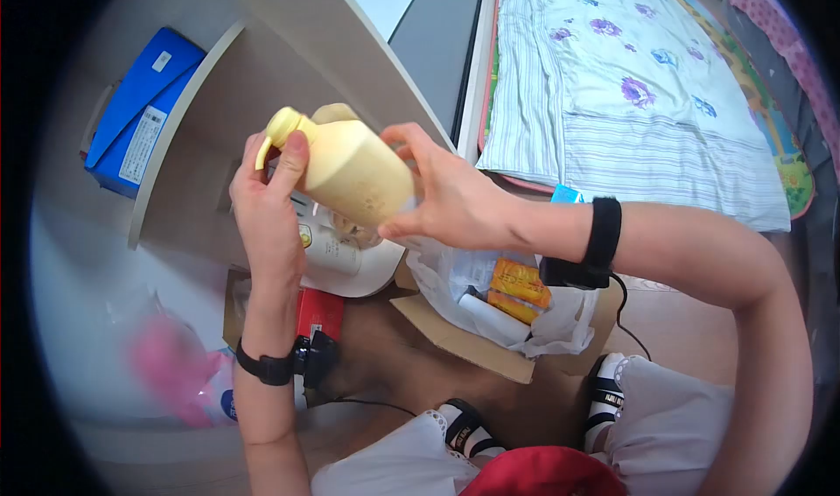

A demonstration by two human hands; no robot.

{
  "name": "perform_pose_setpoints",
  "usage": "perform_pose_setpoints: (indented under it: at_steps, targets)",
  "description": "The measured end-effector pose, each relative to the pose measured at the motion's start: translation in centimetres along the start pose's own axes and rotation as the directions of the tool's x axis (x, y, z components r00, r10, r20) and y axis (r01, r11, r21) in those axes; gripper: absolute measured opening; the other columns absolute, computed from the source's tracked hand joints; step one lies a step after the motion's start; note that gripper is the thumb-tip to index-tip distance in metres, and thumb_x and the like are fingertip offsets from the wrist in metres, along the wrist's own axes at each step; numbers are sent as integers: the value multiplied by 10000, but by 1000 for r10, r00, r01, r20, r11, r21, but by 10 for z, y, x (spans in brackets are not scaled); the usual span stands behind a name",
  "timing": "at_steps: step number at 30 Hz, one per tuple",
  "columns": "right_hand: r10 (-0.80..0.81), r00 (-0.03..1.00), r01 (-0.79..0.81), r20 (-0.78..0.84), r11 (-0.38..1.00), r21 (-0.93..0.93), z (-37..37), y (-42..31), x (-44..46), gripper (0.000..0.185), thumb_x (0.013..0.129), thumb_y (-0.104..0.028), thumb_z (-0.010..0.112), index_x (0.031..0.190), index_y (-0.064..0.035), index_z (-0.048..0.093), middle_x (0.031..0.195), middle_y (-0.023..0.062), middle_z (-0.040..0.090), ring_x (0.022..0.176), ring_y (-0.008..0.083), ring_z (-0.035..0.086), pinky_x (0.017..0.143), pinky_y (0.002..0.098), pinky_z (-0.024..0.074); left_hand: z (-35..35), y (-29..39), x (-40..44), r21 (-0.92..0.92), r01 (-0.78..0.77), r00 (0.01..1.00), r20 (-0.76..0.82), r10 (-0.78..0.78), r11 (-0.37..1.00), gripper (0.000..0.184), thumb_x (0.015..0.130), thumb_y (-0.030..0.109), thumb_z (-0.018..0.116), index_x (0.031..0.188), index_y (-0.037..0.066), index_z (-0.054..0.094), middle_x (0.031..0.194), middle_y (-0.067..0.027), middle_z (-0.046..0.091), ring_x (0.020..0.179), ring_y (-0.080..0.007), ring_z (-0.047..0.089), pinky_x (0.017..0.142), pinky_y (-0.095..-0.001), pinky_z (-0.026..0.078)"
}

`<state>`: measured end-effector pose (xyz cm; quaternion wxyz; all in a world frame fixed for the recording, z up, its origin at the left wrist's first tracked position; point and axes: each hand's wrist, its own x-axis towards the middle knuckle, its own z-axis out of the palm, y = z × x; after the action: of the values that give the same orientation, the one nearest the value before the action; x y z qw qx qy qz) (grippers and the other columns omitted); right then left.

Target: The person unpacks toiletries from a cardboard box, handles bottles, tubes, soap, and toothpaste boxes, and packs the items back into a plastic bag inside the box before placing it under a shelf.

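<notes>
Arms: bare; right arm (700,251) and left arm (269,426) reach in from the near edge, black strap (606,234) at the right wrist.
Flowered sheet (630,129): far right, well apart from the hands.
Shelf unit (346,37): far left, beyond the bottle.
Open carton (464,343): near middle; orange packets (518,284) inside.
Bottle (363,177): pale yellow, raised between both hands, tilted, spouted cap (284,127) to the left, base to the right.
Right hand (446,190): grips base end, thumb and fingers parted around it; some fingertips hidden.
Left hand (269,199): thumb pressed at the neck; other fingers mostly hidden, pinch cannot be told.
Bottle handling (judged): two-handed hold, one hand per end.
Bottle control (judged): calls for firm base support, cap kept steady.
</notes>
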<state>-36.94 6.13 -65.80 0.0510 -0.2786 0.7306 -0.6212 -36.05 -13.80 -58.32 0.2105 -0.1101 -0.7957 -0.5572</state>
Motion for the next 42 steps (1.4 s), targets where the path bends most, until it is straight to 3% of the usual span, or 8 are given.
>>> perform_pose_setpoints:
  at_steps: [9, 18, 21, 29, 33, 36, 38, 42]
  targets:
    - [422, 906, -418, 15, 890, 183, -27, 33, -16, 510, 886, -121, 649, 1322, 10, 420, 1044, 144, 626, 909, 217, 672, 770, 355, 546, -12, -79, 39, 335, -2, 986, -156, 57, 942, 326, 928, 240, 735, 1079, -42, 677, 1007, -29, 610, 911, -125, 566, 835, -280, 450]
    - [543, 812, -528, 215, 840, -129, -23, 25, -45, 421, 879, -95, 630, 1255, 23, 484, 903, 107, 679, 825, 173, 701, 696, 342, 555, -11, -159, 58, 522, 58, 993, -121, 6, 851, 381, 862, 255, 774, 1113, -20, 692, 1030, -101, 643, 900, -230, 627, 835, -354, 487]
    - [412, 863, -311, 293, 890, -334, -8, 25, -66, 368, 891, -187, 629, 1177, 32, 552, 1010, 175, 698, 839, 305, 716, 747, 418, 566, -7, -181, 58, 497, -1, 991, -118, 69, 868, 349, 870, 245, 764, 1084, -20, 688, 1010, -107, 628, 905, -259, 621, 837, -373, 483]
    - [570, 387, 343, 725, 641, -687, 1, 88, -122, 297, 887, -229, 636, 1108, -41, 699, 998, 135, 738, 969, 335, 710, 807, 426, 573, -2, -188, 63, 604, 107, 989, -144, -24, 790, 379, 820, 249, 802, 1094, 12, 686, 1037, -116, 604, 946, -286, 586, 883, -393, 458]
    - [639, 330, 386, 695, 580, -717, -1, 67, -127, 204, 881, -186, 636, 979, -55, 759, 997, 107, 746, 975, 304, 717, 783, 418, 583, 26, -157, 29, 856, -137, 859, -148, 490, 498, 384, 821, 203, 793, 1128, 18, 656, 1038, -118, 613, 997, -291, 571, 902, -393, 455]
    - [615, 344, 404, 709, 584, -703, 3, 66, -132, 180, 881, -168, 635, 945, -68, 769, 998, 114, 746, 965, 301, 720, 754, 413, 588, 52, -96, -29, 548, -476, 877, 233, 420, 688, 263, 859, 121, 731, 1093, 38, 643, 1050, -118, 620, 986, -277, 583, 875, -389, 477]
    - [588, 333, 443, 738, 593, -672, 4, 70, -132, 173, 879, -163, 636, 933, -67, 768, 996, 130, 744, 957, 304, 721, 733, 408, 591, 64, -91, -64, 147, -336, 703, 697, 144, 930, 170, 887, 123, 693, 1034, 45, 658, 1047, -125, 671, 1020, -284, 632, 893, -389, 486]
    - [664, 389, 389, 638, 510, -767, -2, 69, -111, 147, 842, -134, 670, 918, -47, 761, 936, 167, 740, 911, 309, 729, 740, 407, 593, 83, -131, -128, 285, -332, 60, 958, -282, 899, 396, 927, 311, 665, 1207, 32, 651, 1203, -180, 659, 1150, -339, 609, 1014, -419, 447]
